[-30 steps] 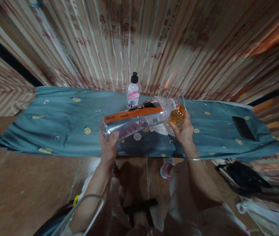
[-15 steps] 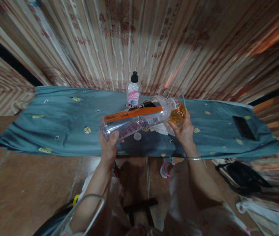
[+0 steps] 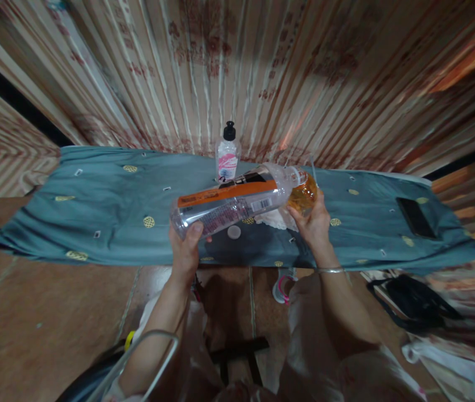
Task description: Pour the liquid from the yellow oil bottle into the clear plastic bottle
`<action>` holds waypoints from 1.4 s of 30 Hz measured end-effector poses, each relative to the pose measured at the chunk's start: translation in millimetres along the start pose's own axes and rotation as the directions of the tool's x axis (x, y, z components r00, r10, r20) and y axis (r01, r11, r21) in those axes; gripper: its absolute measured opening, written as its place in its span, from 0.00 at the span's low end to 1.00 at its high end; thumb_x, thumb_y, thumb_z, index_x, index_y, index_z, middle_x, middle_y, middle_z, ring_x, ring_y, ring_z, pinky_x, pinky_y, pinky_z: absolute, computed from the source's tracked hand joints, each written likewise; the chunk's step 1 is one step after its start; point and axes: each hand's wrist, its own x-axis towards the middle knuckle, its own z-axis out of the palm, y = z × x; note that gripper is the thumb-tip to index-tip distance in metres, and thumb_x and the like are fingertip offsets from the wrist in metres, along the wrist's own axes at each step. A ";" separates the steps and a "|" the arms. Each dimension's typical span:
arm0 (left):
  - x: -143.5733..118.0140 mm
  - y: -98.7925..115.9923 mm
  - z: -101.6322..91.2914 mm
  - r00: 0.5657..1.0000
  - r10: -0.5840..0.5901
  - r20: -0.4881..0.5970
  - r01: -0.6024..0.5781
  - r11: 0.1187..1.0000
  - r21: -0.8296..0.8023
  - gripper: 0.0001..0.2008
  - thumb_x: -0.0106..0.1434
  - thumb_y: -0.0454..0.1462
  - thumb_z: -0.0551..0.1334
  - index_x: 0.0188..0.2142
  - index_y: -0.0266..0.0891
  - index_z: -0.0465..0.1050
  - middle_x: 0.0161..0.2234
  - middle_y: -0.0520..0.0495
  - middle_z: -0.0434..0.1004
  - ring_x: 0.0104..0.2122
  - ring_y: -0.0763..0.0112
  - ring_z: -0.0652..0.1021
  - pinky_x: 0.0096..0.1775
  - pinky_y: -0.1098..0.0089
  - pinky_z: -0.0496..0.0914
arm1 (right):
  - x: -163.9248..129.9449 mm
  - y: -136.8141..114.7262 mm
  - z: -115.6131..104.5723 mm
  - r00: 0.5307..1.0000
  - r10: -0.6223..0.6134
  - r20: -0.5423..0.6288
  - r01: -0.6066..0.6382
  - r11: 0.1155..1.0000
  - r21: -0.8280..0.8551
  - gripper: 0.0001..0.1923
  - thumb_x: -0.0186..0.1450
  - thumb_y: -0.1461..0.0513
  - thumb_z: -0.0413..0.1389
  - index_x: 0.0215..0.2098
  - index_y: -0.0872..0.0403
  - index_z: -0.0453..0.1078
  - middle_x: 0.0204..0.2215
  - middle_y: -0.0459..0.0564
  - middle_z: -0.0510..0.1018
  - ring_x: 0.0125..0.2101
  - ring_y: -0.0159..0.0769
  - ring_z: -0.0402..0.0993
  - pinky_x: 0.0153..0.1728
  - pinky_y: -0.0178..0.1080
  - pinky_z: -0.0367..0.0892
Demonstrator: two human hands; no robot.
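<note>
My left hand (image 3: 185, 250) grips the base of a large clear plastic bottle (image 3: 231, 204) with an orange label, tipped almost level, its neck pointing right. My right hand (image 3: 313, 224) holds a small clear glass (image 3: 303, 194) of amber liquid against the bottle's mouth. Both are above a table covered with a teal cloth (image 3: 107, 212). A white bottle cap (image 3: 233, 232) lies on the cloth below the bottle, beside a white crumpled tissue (image 3: 271, 219).
A small white bottle with a black cap and pink label (image 3: 227, 155) stands at the back of the table by a striped curtain (image 3: 237, 72). A dark phone (image 3: 415, 217) lies at the right. A black bag (image 3: 413, 304) sits on the tiled floor lower right.
</note>
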 end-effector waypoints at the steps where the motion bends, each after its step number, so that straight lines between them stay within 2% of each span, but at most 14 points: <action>1: 0.1 -0.1 -0.1 1.000 0.005 0.001 -0.005 1.000 0.000 0.35 0.56 0.55 0.77 0.59 0.46 0.77 0.40 0.47 0.82 0.26 0.71 0.76 0.20 0.74 0.69 | -0.2 0.3 0.2 1.000 -0.003 -0.002 0.003 1.000 0.001 0.40 0.68 0.44 0.61 0.70 0.54 0.60 0.61 0.64 0.80 0.58 0.57 0.81 0.58 0.55 0.79; 6: 0.9 -1.8 -1.0 1.000 0.018 0.003 -0.018 1.000 0.007 0.34 0.57 0.56 0.77 0.58 0.47 0.77 0.39 0.47 0.82 0.26 0.71 0.76 0.20 0.75 0.69 | -0.8 -0.4 0.0 1.000 0.013 0.003 -0.013 1.000 -0.003 0.40 0.67 0.44 0.61 0.70 0.54 0.61 0.61 0.65 0.79 0.57 0.57 0.81 0.57 0.55 0.79; 12: 1.5 -1.2 -0.4 1.000 0.015 0.017 -0.015 1.000 -0.018 0.37 0.56 0.55 0.77 0.62 0.49 0.75 0.38 0.49 0.81 0.24 0.73 0.74 0.21 0.74 0.70 | 0.4 -5.5 -2.8 1.000 0.017 0.009 -0.017 1.000 -0.004 0.40 0.67 0.44 0.61 0.69 0.54 0.61 0.59 0.63 0.81 0.56 0.56 0.82 0.56 0.55 0.80; 17: 1.0 1.1 1.0 1.000 0.007 0.007 -0.007 1.000 0.001 0.39 0.57 0.55 0.77 0.64 0.49 0.73 0.39 0.49 0.81 0.26 0.71 0.76 0.22 0.73 0.71 | 0.8 -6.3 -3.0 0.999 0.032 0.006 -0.032 0.999 0.004 0.39 0.67 0.44 0.62 0.69 0.54 0.62 0.59 0.64 0.81 0.56 0.57 0.82 0.55 0.55 0.80; 30: 0.6 1.3 1.0 1.000 -0.003 -0.008 0.003 1.000 0.015 0.32 0.56 0.55 0.76 0.56 0.46 0.76 0.39 0.47 0.82 0.25 0.71 0.76 0.20 0.73 0.69 | 1.4 -7.4 -3.6 0.999 0.042 0.029 -0.042 0.999 0.012 0.40 0.68 0.43 0.62 0.70 0.53 0.61 0.60 0.63 0.80 0.58 0.56 0.81 0.58 0.55 0.78; 38: 1.1 3.6 2.8 0.999 -0.029 -0.022 0.029 1.000 0.000 0.35 0.54 0.55 0.77 0.58 0.47 0.76 0.38 0.48 0.81 0.24 0.72 0.74 0.20 0.74 0.68 | 0.3 -5.2 -2.7 0.999 0.036 0.016 -0.036 0.999 0.006 0.40 0.67 0.44 0.63 0.69 0.55 0.61 0.60 0.65 0.80 0.57 0.57 0.81 0.58 0.57 0.78; 42: 2.1 2.4 1.9 1.000 -0.026 -0.018 0.026 1.000 -0.001 0.35 0.54 0.55 0.77 0.58 0.47 0.77 0.38 0.49 0.81 0.24 0.73 0.74 0.19 0.75 0.67 | 0.6 -1.7 -1.0 1.000 0.021 0.010 -0.021 1.000 0.001 0.42 0.67 0.44 0.63 0.70 0.55 0.60 0.62 0.65 0.79 0.60 0.58 0.80 0.60 0.58 0.77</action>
